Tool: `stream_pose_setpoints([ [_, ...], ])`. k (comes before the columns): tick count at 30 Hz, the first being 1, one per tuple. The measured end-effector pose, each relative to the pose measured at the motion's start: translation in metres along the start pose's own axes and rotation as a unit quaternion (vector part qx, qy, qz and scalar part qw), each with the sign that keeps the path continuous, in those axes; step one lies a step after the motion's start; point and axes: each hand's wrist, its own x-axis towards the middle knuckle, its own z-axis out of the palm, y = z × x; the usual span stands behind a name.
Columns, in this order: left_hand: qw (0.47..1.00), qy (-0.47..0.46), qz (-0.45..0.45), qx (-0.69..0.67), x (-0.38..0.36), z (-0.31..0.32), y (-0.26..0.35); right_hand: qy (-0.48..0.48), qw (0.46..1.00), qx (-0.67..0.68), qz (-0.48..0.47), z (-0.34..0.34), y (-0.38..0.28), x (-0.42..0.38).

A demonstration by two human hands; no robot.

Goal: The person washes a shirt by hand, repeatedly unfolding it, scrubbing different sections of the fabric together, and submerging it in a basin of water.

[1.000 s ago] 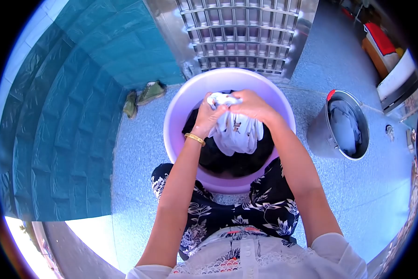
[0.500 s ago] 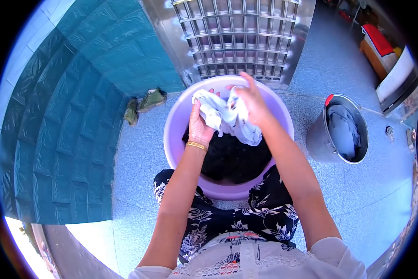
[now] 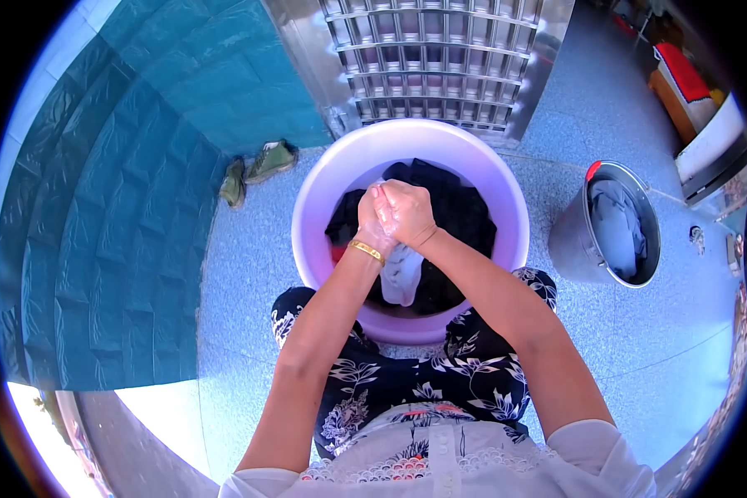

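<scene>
My left hand (image 3: 373, 217) and my right hand (image 3: 407, 212) are pressed together over the purple basin (image 3: 311, 212), both closed around a wet light-coloured cloth. Most of that cloth (image 3: 402, 278) is hidden in the grip; one end hangs down toward the basin. Dark clothes (image 3: 465, 220) lie inside the basin beneath my hands, with a bit of red fabric (image 3: 337, 253) at the left. A gold bracelet (image 3: 367, 251) circles my left wrist.
A metal bucket (image 3: 574, 236) holding blue-grey cloth stands on the right. Green shoes (image 3: 269, 161) sit by the teal wall (image 3: 132, 232). A metal barred door (image 3: 435, 66) is behind the basin. Patterned trousers (image 3: 427, 378) cover my knees in front.
My hands have come together and lowered, bunching the light cloth that was spread between them. More of the dark clothes now shows at the back of the basin.
</scene>
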Motion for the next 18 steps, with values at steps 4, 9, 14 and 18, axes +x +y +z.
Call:
stream_pose_setpoints([
  [4,0.987,0.072,-0.130,0.061,-0.003,0.015,0.003,0.035,0.994,-0.030,0.104,-0.008,0.027,0.002],
  [9,0.994,-0.016,-0.108,-0.008,-0.014,0.035,0.038,-0.080,0.928,-0.251,0.264,-0.027,0.067,0.010],
  [14,0.666,0.123,0.353,0.646,-0.007,0.032,0.062,-0.062,0.887,0.060,0.453,-0.043,0.083,0.020],
  [18,0.525,0.022,0.245,0.814,-0.024,0.046,0.042,-0.003,0.762,0.341,0.550,-0.031,0.057,0.027],
])
